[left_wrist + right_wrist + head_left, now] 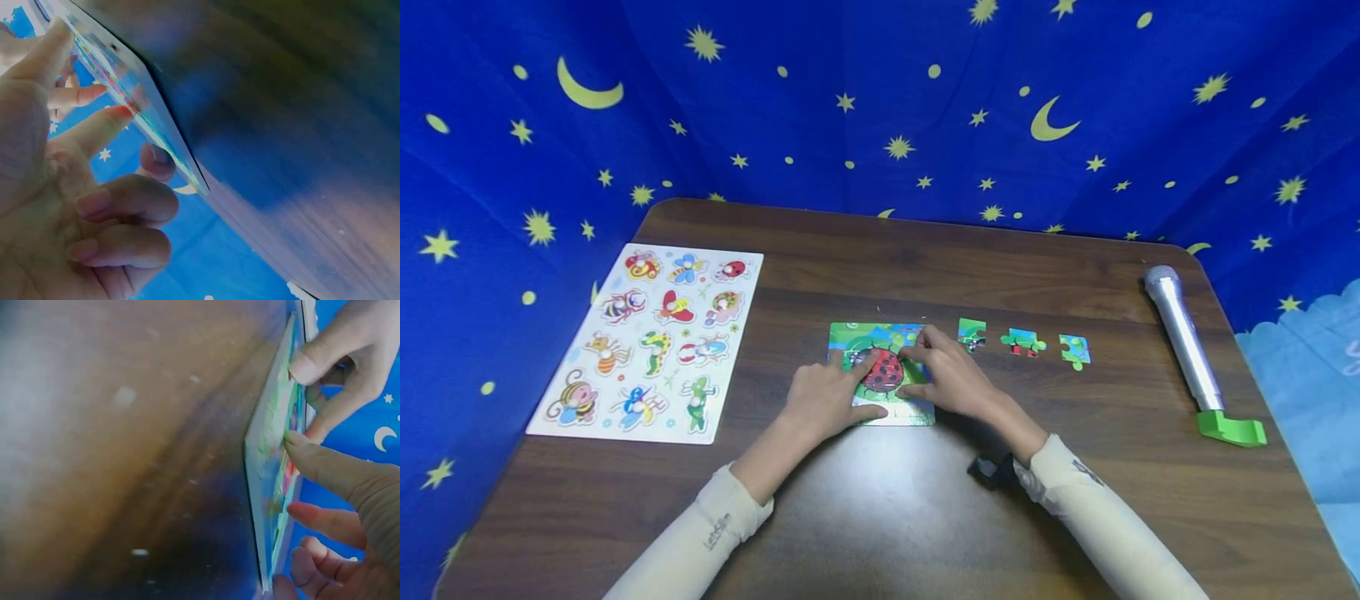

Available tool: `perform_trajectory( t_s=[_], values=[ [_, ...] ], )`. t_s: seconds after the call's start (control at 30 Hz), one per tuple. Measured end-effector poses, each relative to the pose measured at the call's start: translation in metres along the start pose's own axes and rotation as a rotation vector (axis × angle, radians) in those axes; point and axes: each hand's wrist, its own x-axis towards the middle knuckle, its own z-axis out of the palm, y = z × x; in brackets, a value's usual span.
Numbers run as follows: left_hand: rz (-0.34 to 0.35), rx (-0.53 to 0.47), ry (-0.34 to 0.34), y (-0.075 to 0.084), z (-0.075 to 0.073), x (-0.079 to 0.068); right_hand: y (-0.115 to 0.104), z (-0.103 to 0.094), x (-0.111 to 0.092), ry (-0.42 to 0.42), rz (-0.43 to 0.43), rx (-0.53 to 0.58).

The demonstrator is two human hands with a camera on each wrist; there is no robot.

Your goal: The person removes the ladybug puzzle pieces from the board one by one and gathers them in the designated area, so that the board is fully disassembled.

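A jigsaw puzzle (901, 415) with a red ladybug picture lies flat in its tray at the middle of the table. From the left, my left hand (823, 398) rests its extended thumb and index finger on the picture; its other fingers are curled, as the left wrist view shows. From the right, my right hand (953, 377) touches the surface with thumb and index fingertips held apart. In the right wrist view, the right thumb (325, 465) lies against the puzzle face. Beyond the right hand lie three loose jigsaw pieces: one (972, 331), another (1023, 341), and a third (1075, 350).
A white board (655, 427) with several insect cutouts lies at the table's left. On the right lies a silver toy microphone (1183, 337) with a green end piece (1231, 429). A small black object (988, 471) is beside the right wrist. A starry blue curtain (820, 117) hangs behind.
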Motion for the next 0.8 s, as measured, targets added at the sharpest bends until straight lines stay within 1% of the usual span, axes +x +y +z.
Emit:
perform_trajectory(
  t_s=[0.07, 0.2, 0.3, 0.4, 0.57, 0.67, 0.8],
  values=[
    [-0.006, 0.020, -0.002, 0.000, 0.001, 0.001, 0.000, -0.001, 0.004, -0.024, -0.003, 0.016],
    [-0.011, 0.021, -0.016, 0.000, 0.000, 0.002, 0.001, -0.003, 0.010, -0.083, 0.010, 0.041],
    [-0.017, 0.025, -0.012, 0.000, 0.000, 0.002, 0.001, -0.004, 0.014, -0.106, 0.017, 0.049],
    [-0.022, 0.024, -0.010, 0.001, 0.001, 0.001, -0.001, -0.005, 0.015, -0.098, 0.017, 0.028],
    [-0.024, 0.013, -0.015, 0.002, 0.001, 0.002, -0.006, -0.005, 0.011, -0.031, 0.014, -0.005],
    [-0.024, 0.006, -0.017, 0.001, 0.001, 0.002, -0.004, -0.003, 0.010, -0.020, 0.042, 0.038],
    [-0.024, -0.011, -0.027, 0.000, 0.001, 0.003, 0.000, -0.001, 0.012, -0.061, 0.090, 0.131]
  ],
)
